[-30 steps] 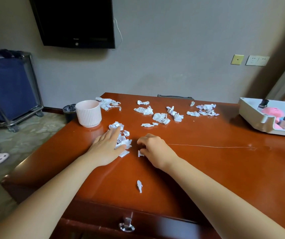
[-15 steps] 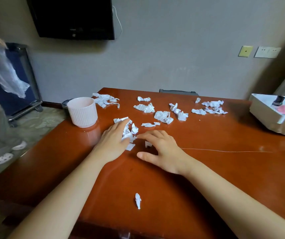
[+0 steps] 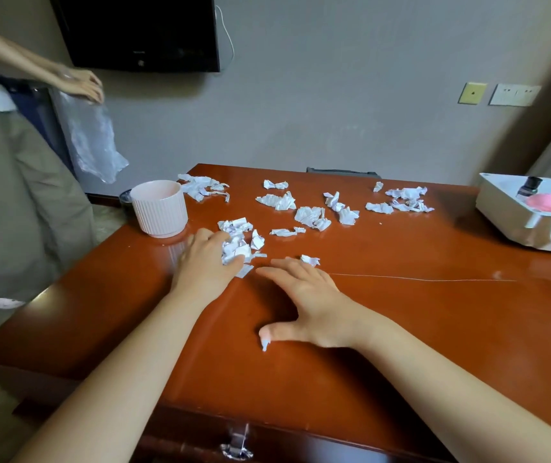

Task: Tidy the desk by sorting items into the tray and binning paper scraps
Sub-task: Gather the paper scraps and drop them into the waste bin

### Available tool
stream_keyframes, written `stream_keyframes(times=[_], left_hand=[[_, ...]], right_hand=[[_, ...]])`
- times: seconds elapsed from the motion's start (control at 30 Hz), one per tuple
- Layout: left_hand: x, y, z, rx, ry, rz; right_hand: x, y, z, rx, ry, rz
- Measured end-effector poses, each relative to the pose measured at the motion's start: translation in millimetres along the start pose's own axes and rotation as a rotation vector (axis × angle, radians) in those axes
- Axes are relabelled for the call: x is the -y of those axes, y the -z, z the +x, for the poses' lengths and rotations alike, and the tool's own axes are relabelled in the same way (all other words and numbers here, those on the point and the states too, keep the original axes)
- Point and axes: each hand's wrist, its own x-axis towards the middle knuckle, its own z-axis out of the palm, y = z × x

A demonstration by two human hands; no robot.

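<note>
A heap of paper scraps (image 3: 237, 245) lies just beside the ribbed pink cup (image 3: 159, 207), on its tray-ward side. It is gripped by the left hand (image 3: 205, 265), whose fingers are curled round the wad, seemingly so that it can be lifted in one go. The right hand (image 3: 307, 302) is laid flat on the tabletop (image 3: 401, 329), farther from the cup, fingers straight and spread, holding nothing. A stray scrap (image 3: 264, 345) is pinned under its thumb tip, probably to be swept toward the heap. More loose scraps (image 3: 310, 217) are strewn beyond the cup toward the wall. The white tray (image 3: 514, 212), holding bottles, stands well apart from the cup. A dark bin (image 3: 125, 198) is partly seen behind the cup, and a clear plastic bag (image 3: 92, 138) is held by a bystander above it.
</note>
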Motion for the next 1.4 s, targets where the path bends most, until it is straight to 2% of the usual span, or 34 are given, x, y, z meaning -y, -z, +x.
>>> stream_keyframes(times=[0.13, 0.27, 0.4, 0.5, 0.63, 0.7, 0.8, 0.9, 1.07, 1.17, 1.3, 1.4], left_hand=[[3.4, -2.2, 4.7, 0.028, 0.015, -0.052], [-10.6, -26.9, 15.8, 0.108, -0.036, -0.073], [0.3, -19.6, 21.6, 0.039, -0.058, -0.010], [9.3, 3.5, 21.2, 0.048, -0.075, 0.165], [4.9, -1.5, 51.3, 0.281, -0.139, 0.250], [1.2, 0.8, 66.3, 0.365, -0.161, 0.212], [0.1, -6.6, 78.9, 0.423, -0.159, 0.005], [0.6, -7.5, 81.8, 0.383, -0.179, -0.025], [-1.3, -6.4, 78.7, 0.312, -0.226, -0.017], [-9.2, -3.6, 77.5, 0.290, -0.251, 0.070], [-20.9, 0.1, 79.4, 0.323, -0.266, 0.167], [-22.6, 0.0, 77.4, 0.284, -0.265, 0.203]], right_hand=[[-18.8, 7.5, 12.8, -0.044, -0.168, 0.018], [-32.3, 7.9, 32.7, -0.128, -0.224, 0.047], [-44.6, 6.0, 57.6, -0.165, -0.279, -0.029], [-55.1, 12.1, 72.7, -0.191, -0.344, -0.115], [-65.4, 27.0, 91.3, -0.167, -0.390, -0.136], [-67.9, 35.7, 99.1, -0.122, -0.404, -0.108], [-73.9, 47.2, 111.6, -0.015, -0.391, -0.053], [-78.8, 55.1, 123.9, 0.083, -0.354, -0.011], [-66.9, 67.1, 130.7, 0.192, -0.239, -0.256], [-56.6, 67.9, 127.8, 0.164, -0.204, -0.300], [-58.7, 57.5, 128.8, 0.028, -0.207, -0.174], [-61.7, 50.6, 129.5, -0.027, -0.198, -0.132]])
